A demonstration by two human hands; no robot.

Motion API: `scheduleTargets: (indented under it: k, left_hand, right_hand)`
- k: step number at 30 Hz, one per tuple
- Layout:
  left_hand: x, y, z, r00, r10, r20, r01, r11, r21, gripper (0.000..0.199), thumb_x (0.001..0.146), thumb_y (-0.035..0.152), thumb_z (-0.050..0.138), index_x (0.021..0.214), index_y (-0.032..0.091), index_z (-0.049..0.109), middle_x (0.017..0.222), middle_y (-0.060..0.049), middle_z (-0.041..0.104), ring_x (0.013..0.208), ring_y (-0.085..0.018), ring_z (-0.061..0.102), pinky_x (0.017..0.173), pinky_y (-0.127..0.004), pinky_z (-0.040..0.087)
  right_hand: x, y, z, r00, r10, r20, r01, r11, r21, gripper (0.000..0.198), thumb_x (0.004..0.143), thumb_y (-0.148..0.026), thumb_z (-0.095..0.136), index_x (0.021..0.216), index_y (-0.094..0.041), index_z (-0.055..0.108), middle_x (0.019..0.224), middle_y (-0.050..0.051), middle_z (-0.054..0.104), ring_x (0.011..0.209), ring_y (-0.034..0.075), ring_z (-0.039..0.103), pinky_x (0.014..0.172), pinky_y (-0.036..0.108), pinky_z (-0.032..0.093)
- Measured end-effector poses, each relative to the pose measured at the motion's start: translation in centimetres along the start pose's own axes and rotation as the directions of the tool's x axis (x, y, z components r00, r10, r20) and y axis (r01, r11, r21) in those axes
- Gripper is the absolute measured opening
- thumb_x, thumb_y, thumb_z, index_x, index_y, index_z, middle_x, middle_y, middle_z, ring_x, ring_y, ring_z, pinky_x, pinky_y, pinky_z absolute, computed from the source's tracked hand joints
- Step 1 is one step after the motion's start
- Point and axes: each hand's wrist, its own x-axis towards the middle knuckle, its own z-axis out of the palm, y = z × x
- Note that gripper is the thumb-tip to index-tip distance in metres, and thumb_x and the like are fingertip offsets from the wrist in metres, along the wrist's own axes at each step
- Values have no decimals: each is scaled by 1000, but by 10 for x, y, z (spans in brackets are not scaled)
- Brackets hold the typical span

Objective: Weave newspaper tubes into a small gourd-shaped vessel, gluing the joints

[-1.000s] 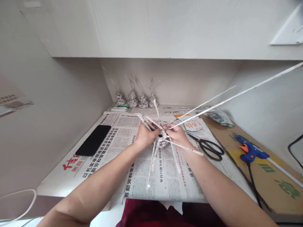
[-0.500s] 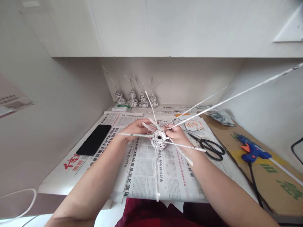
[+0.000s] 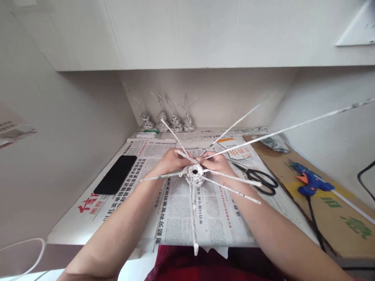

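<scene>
Over the newspaper (image 3: 211, 222), the left hand (image 3: 170, 162) and right hand (image 3: 219, 164), fingers curled closed, grip the far side of a rounded, whitish woven piece (image 3: 195, 180) flecked with dark print, its thin pale strips (image 3: 193, 218) raying outward around a small dark hole (image 3: 195, 171) facing the camera.

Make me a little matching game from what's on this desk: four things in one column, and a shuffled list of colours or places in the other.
Things
1. Phone
2. Scissors
3. Glue gun
4. Woven paper piece

Places or colours
A. Between the left hand and the right hand
B. Blue, on the cardboard
C. Black, on the left part of the newspaper
D. Between the right hand and the glue gun

Pairs: 1-C, 2-D, 3-B, 4-A
</scene>
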Motion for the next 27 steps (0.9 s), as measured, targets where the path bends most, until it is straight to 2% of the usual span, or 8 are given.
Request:
scheduleTargets:
  k: [4, 9, 12, 14, 16, 19, 23, 27]
  left_hand:
    - [-1, -3, -2, 998, -43, 36, 45, 996, -74, 22, 52, 25, 84, 71, 18, 76, 65, -5, 71, 59, -19, 64, 56, -29, 50]
    - [-1, -2, 1, 997, -19, 71, 29, 988, -149, 17, 53, 24, 82, 67, 16, 76, 67, -6, 72, 57, -19, 62, 54, -29, 48]
    - [-1, 0, 2, 995, -9, 99, 23, 990, -141, 13, 56, 25, 78, 65, 15, 76, 58, -4, 68, 46, -13, 54, 47, -25, 39]
    - [-1, 0, 1, 997, -21, 76, 30, 992, -124, 14, 55, 25, 77, 63, 14, 75, 50, -1, 62, 41, -10, 46, 43, -23, 33]
    - [-1, 0, 1, 998, -39, 51, 46, 990, -136, 15, 56, 25, 76, 63, 13, 75, 46, 0, 57, 39, -8, 42, 42, -22, 30]
    - [-2, -1, 1, 999, -25, 32, 30, 989, -146, 13, 57, 23, 75, 64, 12, 74, 50, -1, 59, 42, -9, 44, 43, -22, 31]
    - [-3, 1, 4, 1000, -7, -26, 4, 995, -102, 13, 58, 22, 77, 65, 12, 73, 55, -3, 64, 46, -11, 50, 46, -23, 35]
    - [-7, 4, 10, 994, -71, -87, 60, 990, -131, 22, 56, 28, 82, 68, 12, 72, 58, -4, 66, 50, -14, 56, 51, -25, 42]
  right_hand:
    - [3, -2, -1, 999, -22, -24, 23, 1000, 10, 29, 56, -39, 83, 66, -18, 67, 56, 0, 64, 50, 12, 54, 50, 26, 41]
    - [1, -8, -5, 996, 87, 30, -88, 996, 32, 29, 59, -39, 82, 69, -18, 65, 56, -2, 62, 47, 11, 54, 46, 24, 39]
    - [-1, -11, -8, 987, 146, 64, -148, 989, 18, 29, 59, -39, 81, 67, -18, 63, 54, -2, 61, 42, 9, 50, 38, 21, 31]
    - [-2, -12, -9, 978, 188, 89, -190, 982, 17, 29, 59, -38, 82, 66, -19, 62, 55, -2, 62, 41, 8, 49, 35, 20, 27]
    - [-3, -14, -10, 967, 234, 100, -236, 972, 10, 29, 59, -39, 82, 66, -19, 63, 56, -1, 64, 42, 9, 51, 36, 20, 31]
    - [-3, -18, -13, 946, 287, 148, -280, 958, -70, 33, 64, -47, 80, 63, -17, 66, 55, 1, 64, 44, 11, 52, 39, 22, 36]
    - [-3, -16, -19, 951, 244, 190, -194, 949, -249, 35, 63, -48, 81, 65, -15, 69, 54, 1, 65, 42, 10, 51, 38, 21, 35]
    - [-2, -7, -18, 985, 122, 126, -88, 966, -243, 31, 62, -43, 82, 68, -16, 69, 63, 3, 70, 52, 14, 61, 48, 24, 45]
